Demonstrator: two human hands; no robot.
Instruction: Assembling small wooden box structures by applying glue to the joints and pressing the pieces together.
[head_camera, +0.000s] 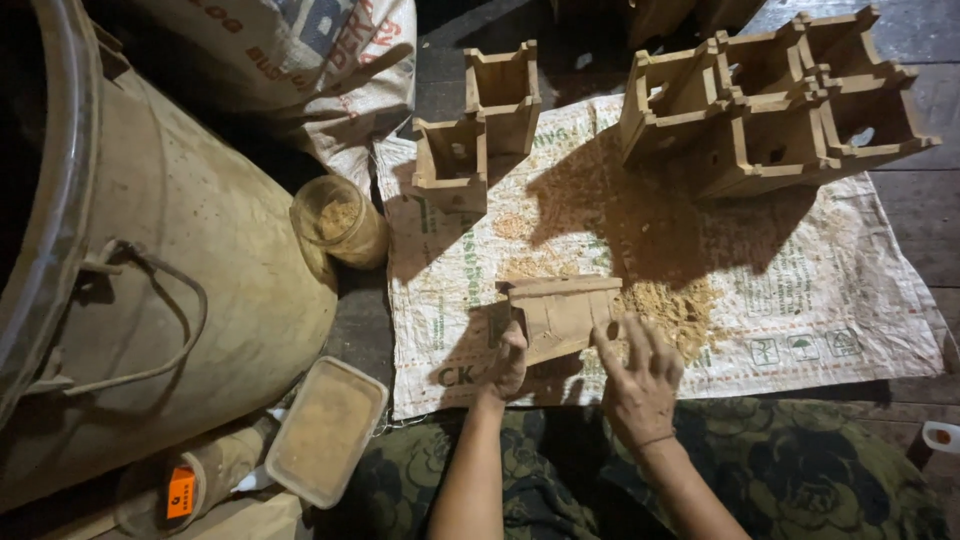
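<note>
A small open-topped wooden box (562, 312) stands on a printed woven sack (800, 290) spread on the floor. My left hand (508, 362) grips the box's left side. My right hand (638, 375) rests against its right side with the fingers spread. A heap of sawdust-like powder (675, 305) lies on the sack just right of the box. Two more wooden boxes (480, 130) stand at the sack's far left, and a cluster of several joined boxes (775, 105) stands at the far right.
A big metal drum (150, 260) with a wire handle fills the left side. A glass jar (340, 222) of powder and a square plastic tub (326, 430) of powder sit beside it. A printed sack (310, 60) lies behind. Dark patterned cloth (800, 470) covers my lap.
</note>
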